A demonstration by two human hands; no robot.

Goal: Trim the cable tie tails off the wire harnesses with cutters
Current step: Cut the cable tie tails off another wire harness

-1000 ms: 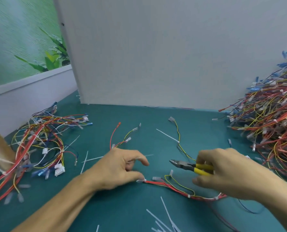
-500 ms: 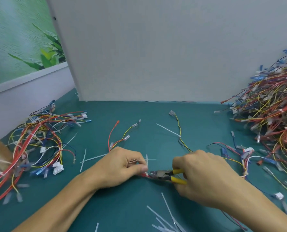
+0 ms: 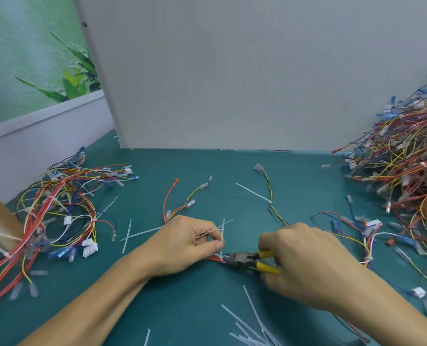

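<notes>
Fingers of the left hand are curled in, and the thumb and first finger pinch a white cable tie tail that sticks straight up. Fingers of the right hand are wrapped round the yellow handles of the cutters. The dark tips of the cutters point left and sit right at the bottom of the tail, where it meets the red wires of the wire harness. I cannot tell if the tips have bitten through. The harness lies flat on the table between the two hands and runs on under the right hand.

Nearer than the hands, a little heap of cut white tails lies by the near edge. The table has a dark blue-green top. Just left of the left hand, two loose white ties lie crossed. Farther left is a bunch of harnesses with red, yellow and blue wires and white plugs. On the right sits a much bigger heap of harnesses. Past the hands, a thin yellow and black wire has a long white tail on it. At the far end a plain grey board stands up on the table. Behind it on the left is a wall picture of green leaves
</notes>
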